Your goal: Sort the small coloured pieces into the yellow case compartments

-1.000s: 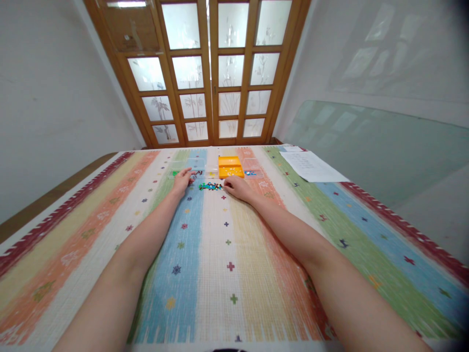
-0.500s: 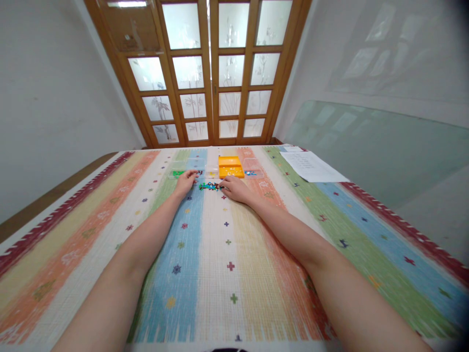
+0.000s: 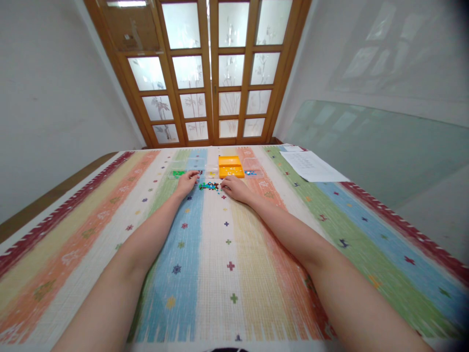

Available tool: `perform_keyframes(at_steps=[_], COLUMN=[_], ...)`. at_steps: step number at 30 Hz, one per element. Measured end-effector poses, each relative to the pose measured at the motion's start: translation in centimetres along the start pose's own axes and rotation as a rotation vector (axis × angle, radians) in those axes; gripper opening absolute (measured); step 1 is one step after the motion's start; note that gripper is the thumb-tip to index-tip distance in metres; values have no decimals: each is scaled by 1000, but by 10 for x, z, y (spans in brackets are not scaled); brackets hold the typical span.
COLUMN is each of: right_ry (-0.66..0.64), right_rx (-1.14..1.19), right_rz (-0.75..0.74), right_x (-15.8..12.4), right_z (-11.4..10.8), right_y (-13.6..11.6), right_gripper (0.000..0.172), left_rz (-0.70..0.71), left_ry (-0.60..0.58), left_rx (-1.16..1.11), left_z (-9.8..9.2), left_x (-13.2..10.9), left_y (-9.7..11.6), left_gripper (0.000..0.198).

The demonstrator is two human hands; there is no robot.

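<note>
The bits (image 3: 208, 186) lie on the cloth (image 3: 216, 239) between my left hand (image 3: 187, 182) and my right hand (image 3: 233, 188), near both. My hands are apart; whether either grips anything, I can't tell.

Striped tablecloth (image 3: 216, 244) bears small colourful pieces (image 3: 208, 186), orange box (image 3: 229, 161), clear containers (image 3: 186, 165), paper sheet (image 3: 313, 166).

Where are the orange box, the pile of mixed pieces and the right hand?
Orange box (image 3: 229, 161): head view, on its far half.
Pile of mixed pieces (image 3: 209, 186): head view, near its middle.
Right hand (image 3: 234, 187): head view, on its back.
</note>
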State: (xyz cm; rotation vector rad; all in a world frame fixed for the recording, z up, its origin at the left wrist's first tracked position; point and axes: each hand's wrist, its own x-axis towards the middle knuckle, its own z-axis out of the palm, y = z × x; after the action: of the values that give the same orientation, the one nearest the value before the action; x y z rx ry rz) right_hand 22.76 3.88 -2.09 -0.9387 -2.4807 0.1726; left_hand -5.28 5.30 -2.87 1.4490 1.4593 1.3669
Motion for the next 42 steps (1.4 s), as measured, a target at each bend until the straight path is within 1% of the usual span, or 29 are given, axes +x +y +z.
perform_keyframes(at_steps=[4, 7, 9, 16, 24, 26, 30, 33, 37, 40, 42], right_ry=[11, -9, -19, -9, 31, 78, 254, 381, 510, 581, 603], right_rx=[8, -1, -1, -5, 47, 98, 275, 413, 502, 546, 573], right_rz=[27, 53, 68, 38, 37, 79, 263, 367, 455, 518, 546], right_x=[-1, -1, -1, -1, 0, 1, 3, 3, 3, 5, 6], right_z=[-1, -2, -2, 0, 3, 3, 3, 3, 5, 9, 13], right_y=[5, 12, 15, 17, 17, 16, 21, 36, 61, 76, 83], right_gripper=[18, 22, 22, 18, 16, 16, 12, 9, 12, 16, 21], left_rz=[90, 150, 174, 209, 217, 219, 236, 237, 233, 228, 226], left_ry=[-52, -102, -119, -138, -154, -159, -178, -204, -231, -237, -240], left_rx=[125, 226, 264, 325, 368, 378, 414, 442, 456, 454, 453], left_z=[-1, -3, -4, -3, -2, -2, 0, 1, 3, 4, 4], left_x=[2, 5, 7, 10, 7, 5, 1, -2, -2, -2, -3], left_y=[-6, -12, -16, -22, -17, -14, -6, -2, -2, -2, -1], left_gripper=[25, 31, 32, 33, 31, 31, 31, 32, 32, 33, 33])
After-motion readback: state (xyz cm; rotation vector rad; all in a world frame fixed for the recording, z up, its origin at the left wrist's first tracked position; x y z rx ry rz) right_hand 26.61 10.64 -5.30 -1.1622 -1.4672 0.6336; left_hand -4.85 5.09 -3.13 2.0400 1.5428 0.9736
